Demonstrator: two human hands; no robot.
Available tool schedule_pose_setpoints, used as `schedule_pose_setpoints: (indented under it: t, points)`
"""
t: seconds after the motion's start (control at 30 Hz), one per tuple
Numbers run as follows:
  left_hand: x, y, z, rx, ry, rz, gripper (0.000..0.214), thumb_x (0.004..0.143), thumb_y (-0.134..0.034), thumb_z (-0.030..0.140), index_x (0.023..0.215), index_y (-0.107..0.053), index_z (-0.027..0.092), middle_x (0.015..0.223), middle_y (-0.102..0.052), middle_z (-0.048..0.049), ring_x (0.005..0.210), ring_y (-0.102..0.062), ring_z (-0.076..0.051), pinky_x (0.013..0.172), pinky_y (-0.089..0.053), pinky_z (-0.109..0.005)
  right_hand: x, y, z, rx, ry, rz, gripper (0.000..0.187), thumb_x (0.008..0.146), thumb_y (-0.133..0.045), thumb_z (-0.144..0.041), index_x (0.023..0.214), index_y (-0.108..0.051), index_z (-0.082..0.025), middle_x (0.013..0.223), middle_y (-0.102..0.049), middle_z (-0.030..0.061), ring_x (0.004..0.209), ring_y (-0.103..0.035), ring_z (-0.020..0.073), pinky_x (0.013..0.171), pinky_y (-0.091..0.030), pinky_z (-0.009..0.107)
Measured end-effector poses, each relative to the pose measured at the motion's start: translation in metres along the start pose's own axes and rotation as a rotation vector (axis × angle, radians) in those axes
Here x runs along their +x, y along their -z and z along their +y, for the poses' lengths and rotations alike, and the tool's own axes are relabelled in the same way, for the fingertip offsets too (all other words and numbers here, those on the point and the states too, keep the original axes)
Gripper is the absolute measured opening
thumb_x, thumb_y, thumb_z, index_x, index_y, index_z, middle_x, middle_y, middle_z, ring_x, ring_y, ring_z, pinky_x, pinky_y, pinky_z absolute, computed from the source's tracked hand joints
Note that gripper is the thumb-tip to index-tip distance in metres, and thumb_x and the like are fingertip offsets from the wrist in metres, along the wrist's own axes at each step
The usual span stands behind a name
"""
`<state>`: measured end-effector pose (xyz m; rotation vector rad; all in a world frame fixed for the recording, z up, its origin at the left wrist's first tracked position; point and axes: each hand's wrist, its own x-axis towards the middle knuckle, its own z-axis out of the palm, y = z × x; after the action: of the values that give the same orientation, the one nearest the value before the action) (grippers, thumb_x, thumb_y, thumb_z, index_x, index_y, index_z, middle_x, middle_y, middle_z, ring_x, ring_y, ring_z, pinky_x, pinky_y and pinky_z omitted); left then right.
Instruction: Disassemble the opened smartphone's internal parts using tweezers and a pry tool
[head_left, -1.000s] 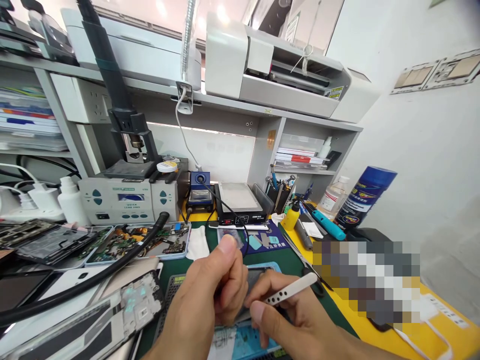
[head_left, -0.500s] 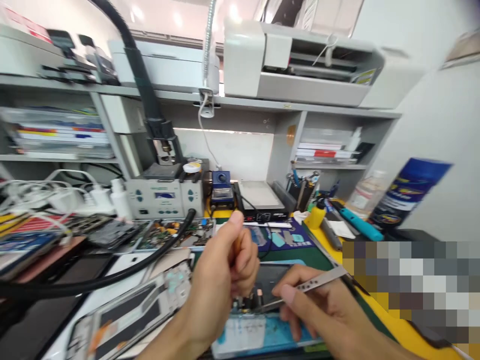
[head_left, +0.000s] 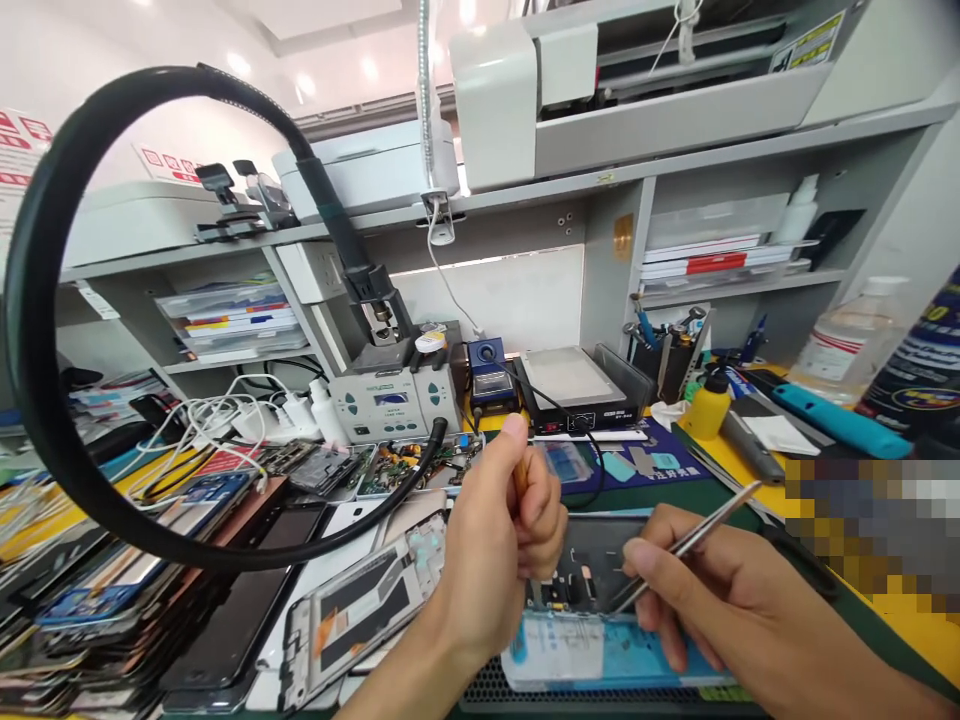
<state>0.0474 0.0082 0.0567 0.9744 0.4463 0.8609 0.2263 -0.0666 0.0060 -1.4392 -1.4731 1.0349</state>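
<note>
An opened phone [head_left: 581, 585] with its circuit board exposed lies on a blue holder [head_left: 600, 665] at the bench's near edge. My left hand [head_left: 499, 555] hovers over the phone's left side, fingers curled into a fist around a thin brownish tool [head_left: 520, 472] that sticks up beside the thumb. To the right, my right hand [head_left: 720, 610] pinches metal tweezers [head_left: 686, 545]. Their tips point down-left onto the board.
A thick black hose [head_left: 45, 430] loops from the hot-air station [head_left: 394, 400] over piles of phone frames [head_left: 360, 605] and screens at left. A hot plate [head_left: 577, 385], tool cup [head_left: 671, 355], yellow bottle [head_left: 709, 405] and blue spray can [head_left: 919, 370] stand behind.
The view has swung left and tilted up, showing more of the left bench and the hose loop. Both hands have stayed over the phone, and the tweezers remain on the board.
</note>
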Motion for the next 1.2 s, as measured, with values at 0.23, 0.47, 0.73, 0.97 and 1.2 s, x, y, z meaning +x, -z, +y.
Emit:
schedule_pose_setpoints:
  t: [0.23,0.47,0.73,0.97,1.2]
  points:
    - [-0.001,-0.004,-0.011,-0.013,-0.015,0.053,0.066,0.091,-0.065,0.069,0.056,-0.034,0.022,0.047,-0.021,0.0106,0.042,-0.012,-0.006,0.040,-0.008,-0.023,0.002,-0.005,-0.001,0.039,0.028,0.090,0.050,0.088,-0.068,-0.073,0.077,-0.066,-0.024,0.060,-0.068,0.0010,0.051,-0.064,0.0181,0.046,-0.053,0.028]
    - [-0.001,-0.007,-0.013,-0.026,-0.052,0.057,0.063,0.094,-0.062,0.064,0.056,-0.035,0.022,0.048,-0.022,0.0104,0.043,-0.012,-0.007,0.041,-0.010,-0.023,0.004,-0.007,-0.002,0.053,0.037,0.126,0.052,0.085,-0.068,-0.076,0.080,-0.070,-0.025,0.059,-0.067,0.0013,0.052,-0.065,0.0193,0.046,-0.053,0.029]
    - [-0.002,-0.005,-0.015,-0.010,-0.054,0.027,0.063,0.101,-0.053,0.064,0.057,-0.037,0.022,0.049,-0.023,0.0096,0.044,-0.015,-0.007,0.042,-0.012,-0.023,-0.001,0.000,0.001,-0.017,0.015,0.004,0.047,0.095,-0.063,-0.067,0.074,-0.063,-0.024,0.065,-0.068,0.0009,0.054,-0.066,0.0164,0.052,-0.056,0.027]
    - [-0.004,-0.003,-0.017,-0.004,-0.077,-0.004,0.061,0.107,-0.045,0.060,0.059,-0.038,0.021,0.051,-0.024,0.0090,0.045,-0.015,-0.008,0.044,-0.014,-0.023,0.000,0.001,0.002,-0.041,0.008,-0.014,0.047,0.098,-0.059,-0.066,0.076,-0.062,-0.024,0.064,-0.068,-0.0007,0.055,-0.067,0.0150,0.055,-0.057,0.026]
    - [-0.005,-0.005,-0.018,0.003,-0.076,-0.015,0.063,0.101,-0.052,0.065,0.057,-0.037,0.022,0.050,-0.024,0.0090,0.045,-0.017,-0.008,0.043,-0.014,-0.024,-0.003,0.001,0.002,-0.050,-0.003,-0.008,0.048,0.099,-0.057,-0.067,0.076,-0.061,-0.024,0.066,-0.068,-0.0001,0.055,-0.067,0.0150,0.055,-0.056,0.027]
